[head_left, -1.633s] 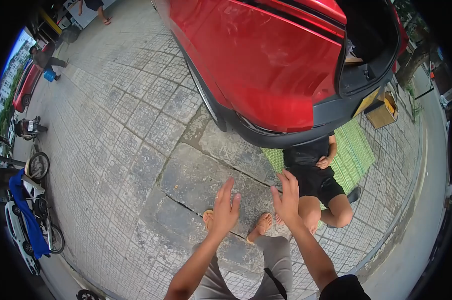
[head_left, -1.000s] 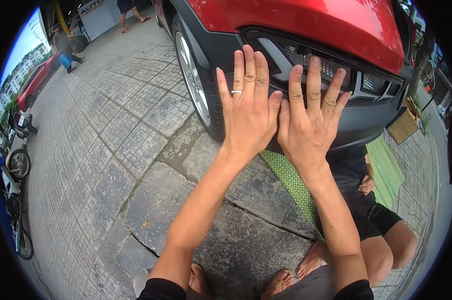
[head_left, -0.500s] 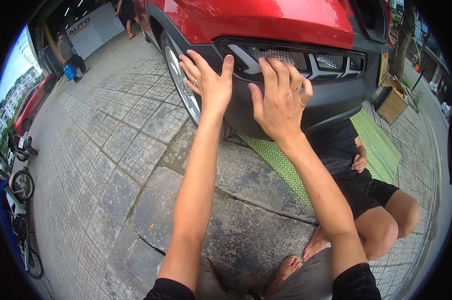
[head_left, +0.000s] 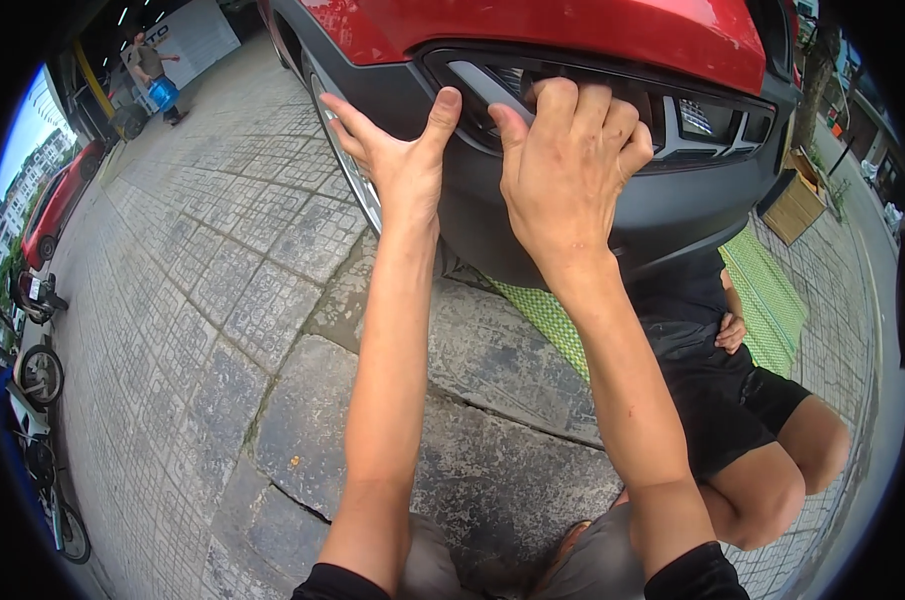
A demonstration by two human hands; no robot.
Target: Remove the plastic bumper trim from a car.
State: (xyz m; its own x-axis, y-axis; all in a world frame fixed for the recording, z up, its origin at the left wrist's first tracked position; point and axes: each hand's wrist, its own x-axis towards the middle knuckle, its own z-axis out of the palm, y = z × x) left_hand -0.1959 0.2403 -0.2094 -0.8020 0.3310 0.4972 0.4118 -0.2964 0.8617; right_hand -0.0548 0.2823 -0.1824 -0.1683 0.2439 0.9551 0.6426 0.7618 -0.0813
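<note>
My right hand [head_left: 572, 175] has its fingers hooked at the lamp assembly [head_left: 712, 130] in the bumper [head_left: 682, 215] of a red car [head_left: 582, 30]; its fingertips are hidden behind the knuckles. My left hand [head_left: 392, 150] is open, thumb raised and fingers spread, at the bumper's left end beside the black wheel-arch trim [head_left: 372, 80] and the wheel [head_left: 342, 170]. Whether it touches the trim, I cannot tell. Below the bumper a person [head_left: 732, 410] lies on a green woven mat [head_left: 772, 290], head and upper body under the car, one hand resting at the waist.
A cardboard box [head_left: 787, 205] stands by a tree trunk [head_left: 817, 70] at right. At left are motorbikes [head_left: 42, 380], another red car [head_left: 62, 210] and a person [head_left: 152, 70] carrying a blue water jug [head_left: 162, 95]. Paving slabs [head_left: 472, 470] lie underfoot.
My hands have gone from low over the pavement, to flat at the bumper, to my right fingers curled at the lamp and my left hand turned sideways. The jug carrier has moved along.
</note>
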